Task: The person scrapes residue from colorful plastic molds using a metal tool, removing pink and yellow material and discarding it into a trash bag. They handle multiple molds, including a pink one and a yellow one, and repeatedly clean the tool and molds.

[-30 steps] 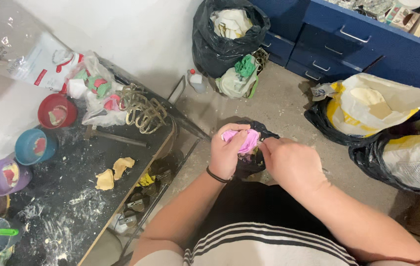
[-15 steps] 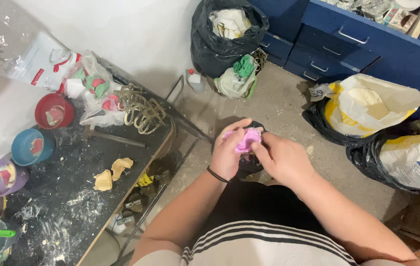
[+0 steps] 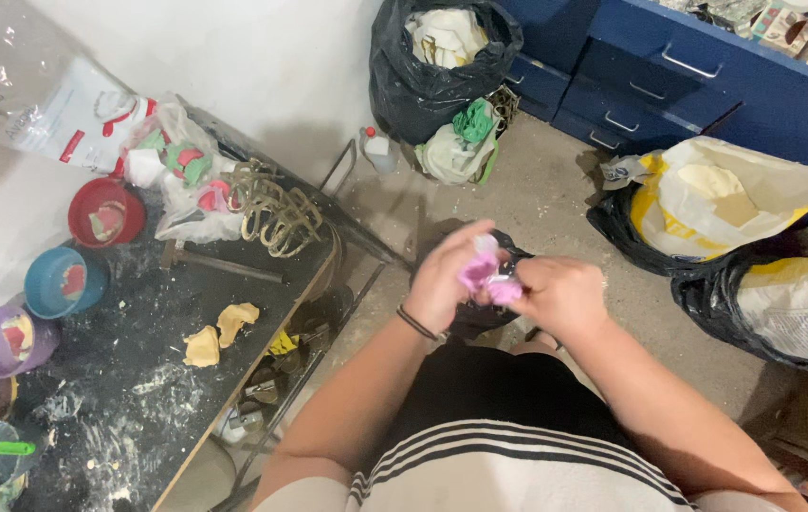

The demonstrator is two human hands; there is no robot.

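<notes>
A small pink and purple object, soft-looking, is pinched between both hands in front of my body. My left hand grips its left side, fingers curled round it; a dark band sits on that wrist. My right hand closes on its right side. Both hands hover above a small black bag on the concrete floor, mostly hidden behind them.
To my left stands a dusty black worktable with red, blue and purple bowls, yellow scraps and a coil of wire. A full black rubbish bag, blue drawers and open sacks line the far side.
My two hands have drawn closer together around the pink object, crumpling it smaller. The view has shifted slightly; nothing else has moved.
</notes>
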